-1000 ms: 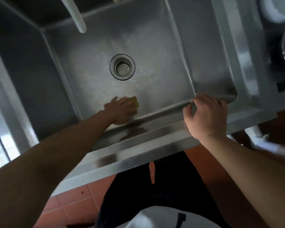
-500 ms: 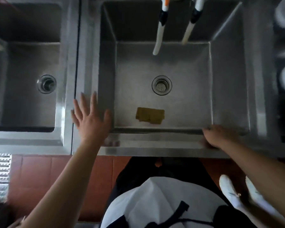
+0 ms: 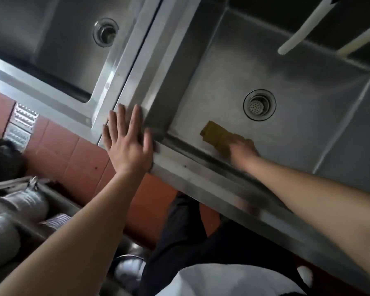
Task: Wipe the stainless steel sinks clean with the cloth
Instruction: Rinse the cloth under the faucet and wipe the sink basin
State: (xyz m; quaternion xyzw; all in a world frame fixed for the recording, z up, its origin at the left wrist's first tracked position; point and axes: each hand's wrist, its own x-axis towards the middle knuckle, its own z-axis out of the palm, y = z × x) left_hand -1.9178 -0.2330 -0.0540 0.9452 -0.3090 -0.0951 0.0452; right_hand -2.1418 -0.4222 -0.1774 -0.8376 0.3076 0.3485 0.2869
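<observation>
A mustard-yellow cloth (image 3: 214, 133) lies on the floor of the right stainless steel sink (image 3: 308, 116), near its front wall and left of the drain (image 3: 259, 104). My right hand (image 3: 242, 150) reaches down over the front rim and grips the cloth's right end with curled fingers; the hand is blurred. My left hand (image 3: 127, 144) lies flat with fingers spread on the front left corner of that sink's rim (image 3: 179, 169). The left sink (image 3: 51, 50) sits beyond the divider, with its own drain (image 3: 105, 32).
Two white faucet hoses (image 3: 297, 30) hang over the back of the right sink. Red floor tiles (image 3: 73, 154) and a metal floor grate (image 3: 21, 124) show below the sinks. Stacked metal containers (image 3: 13, 212) stand at the lower left. My dark trousers and white apron are below.
My left hand let go of the cloth and moved to the rim's left corner. My right hand left the front rim and reached into the sink onto the cloth. The view tilted.
</observation>
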